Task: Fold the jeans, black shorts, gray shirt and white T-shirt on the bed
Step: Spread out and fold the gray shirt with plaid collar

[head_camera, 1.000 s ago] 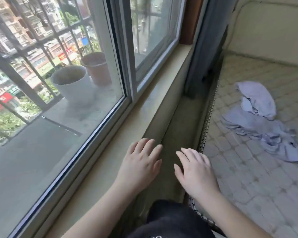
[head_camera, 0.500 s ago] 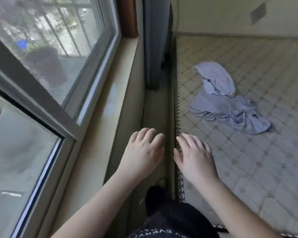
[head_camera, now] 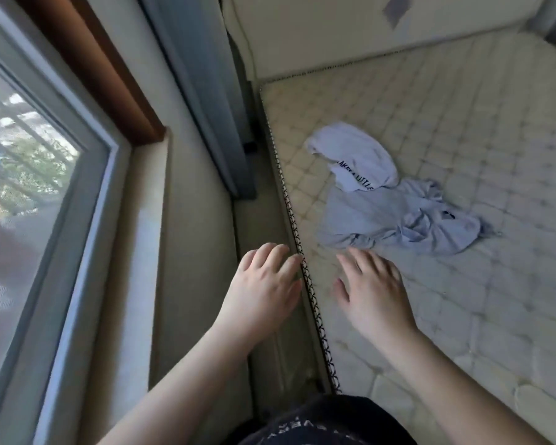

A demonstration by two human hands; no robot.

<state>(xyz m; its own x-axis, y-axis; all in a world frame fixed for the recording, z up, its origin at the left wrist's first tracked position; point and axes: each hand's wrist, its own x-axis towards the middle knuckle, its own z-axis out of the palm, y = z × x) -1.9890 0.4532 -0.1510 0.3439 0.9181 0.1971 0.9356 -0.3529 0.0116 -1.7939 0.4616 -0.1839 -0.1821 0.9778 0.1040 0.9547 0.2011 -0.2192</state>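
Both our left hand (head_camera: pixel 264 284) and right hand (head_camera: pixel 371 285) hover spread and empty. The crumpled gray cotton shirt (head_camera: pixel 398 220) lies just beyond the right hand, with the white printed T-shirt (head_camera: pixel 353 155) overlapping its far edge; grabbing carelessly could drag both together.

Cream bed (head_camera: pixel 463 130) here, quilted in a diamond pattern, its edge (head_camera: pixel 305 277) trimmed with black criss-cross stitching. On it, a white T-shirt (head_camera: pixel 353 155) with dark lettering, and a pale gray shirt (head_camera: pixel 398 220) carrying one small dark mark. Gray-blue curtain (head_camera: pixel 199 101), reddish-brown window trim (head_camera: pixel 93 69), pale gray window frame (head_camera: pixel 77 252), beige sill (head_camera: pixel 148 268). Black garment (head_camera: pixel 318 425), pale lettering.
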